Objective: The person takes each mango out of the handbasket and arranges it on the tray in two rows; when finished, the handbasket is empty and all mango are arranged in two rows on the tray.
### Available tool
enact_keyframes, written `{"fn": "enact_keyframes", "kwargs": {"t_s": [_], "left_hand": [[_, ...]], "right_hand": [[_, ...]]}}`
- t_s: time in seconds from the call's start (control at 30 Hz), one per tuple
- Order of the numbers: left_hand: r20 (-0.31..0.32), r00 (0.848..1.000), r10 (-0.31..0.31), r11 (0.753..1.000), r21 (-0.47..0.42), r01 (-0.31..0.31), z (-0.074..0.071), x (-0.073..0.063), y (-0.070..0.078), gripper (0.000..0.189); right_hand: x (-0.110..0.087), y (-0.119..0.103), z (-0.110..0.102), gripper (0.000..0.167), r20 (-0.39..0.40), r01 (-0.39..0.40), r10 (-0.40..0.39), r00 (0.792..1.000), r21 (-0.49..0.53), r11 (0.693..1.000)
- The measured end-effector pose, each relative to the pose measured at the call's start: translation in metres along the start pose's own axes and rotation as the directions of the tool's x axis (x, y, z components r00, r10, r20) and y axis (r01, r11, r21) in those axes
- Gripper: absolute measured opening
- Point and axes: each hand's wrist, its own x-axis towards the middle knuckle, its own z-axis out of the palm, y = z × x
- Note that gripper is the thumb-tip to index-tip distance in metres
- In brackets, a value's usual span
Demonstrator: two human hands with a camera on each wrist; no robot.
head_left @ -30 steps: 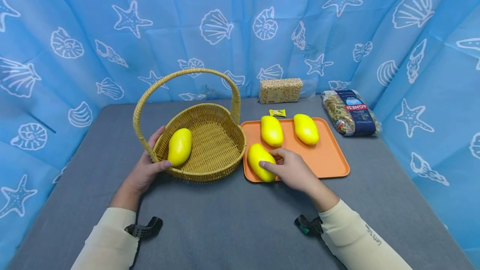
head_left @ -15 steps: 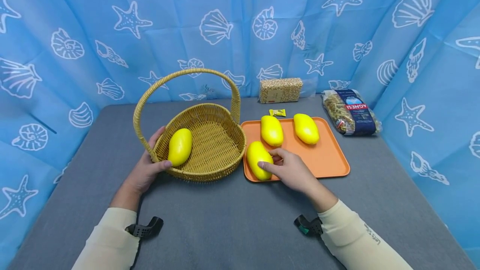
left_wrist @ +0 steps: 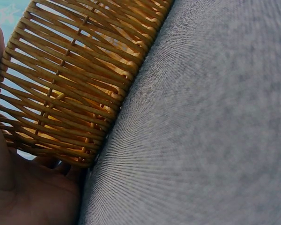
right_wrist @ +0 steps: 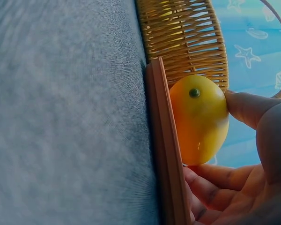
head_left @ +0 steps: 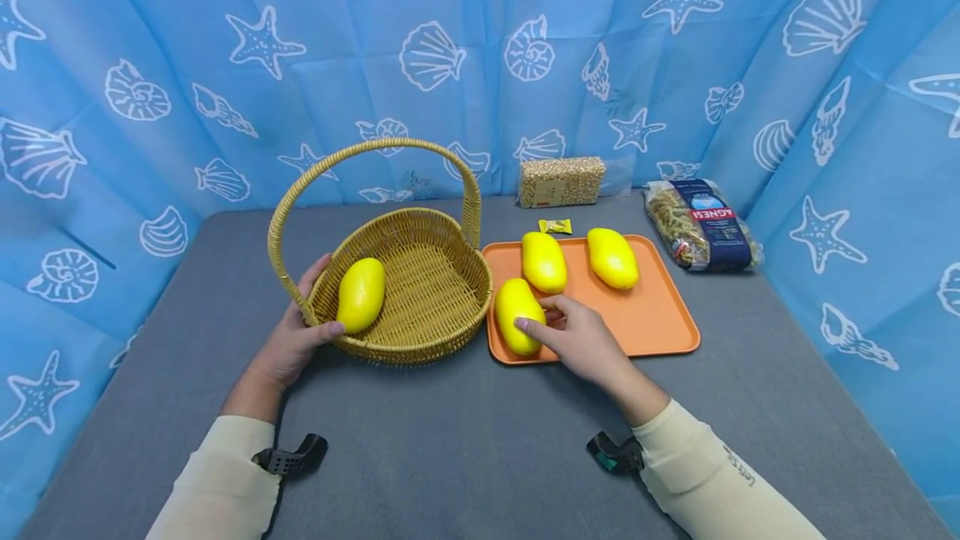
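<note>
A yellow mango (head_left: pixel 362 296) lies at the left inside the woven basket (head_left: pixel 435 286), whose tall handle arches over it. My left hand (head_left: pixel 291 342) grips the basket's left side, thumb over the rim and fingers behind the wall. On the orange tray (head_left: pixel 648 323), my right hand (head_left: pixel 587 342) holds another mango (head_left: pixel 516 311) near the left edge. The right wrist view shows the thumb on top of this mango (right_wrist: pixel 199 122) and the fingers curled at its lower side, close by the tray's rim. Two more mangoes, one left (head_left: pixel 543 261) and one right (head_left: pixel 612 258), lie farther back on the tray.
Behind the tray lie a small yellow wrapped candy (head_left: pixel 555 226) and a vacuum-packed block of grains (head_left: pixel 562 182). A bag of pasta (head_left: pixel 701 225) is at the back right. The basket stands right against the tray's left side. A blue curtain (head_left: pixel 480 65) hangs behind the grey table (head_left: pixel 450 457).
The mango in my right hand has shifted slightly toward the back of the tray and turned a little. My left hand and the basket have stayed in place.
</note>
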Motion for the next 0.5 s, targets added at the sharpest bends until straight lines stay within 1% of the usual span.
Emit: {"fn": "enact_keyframes", "kwargs": {"t_s": [0.2,0.5], "left_hand": [[-0.006,1.000,-0.007,1.000,0.003,0.007,0.0009,0.0003,0.0004,0.103],[-0.008,1.000,-0.015,1.000,-0.002,0.015,0.0010,0.0003,-0.0006,0.103]], "right_hand": [[-0.0011,-0.0004,0.0002,0.072,-0.004,0.012,-0.012,1.000,-0.022,1.000],[-0.0025,-0.0012,0.0004,0.073,-0.010,0.002,-0.002,1.000,-0.046,0.999]]}}
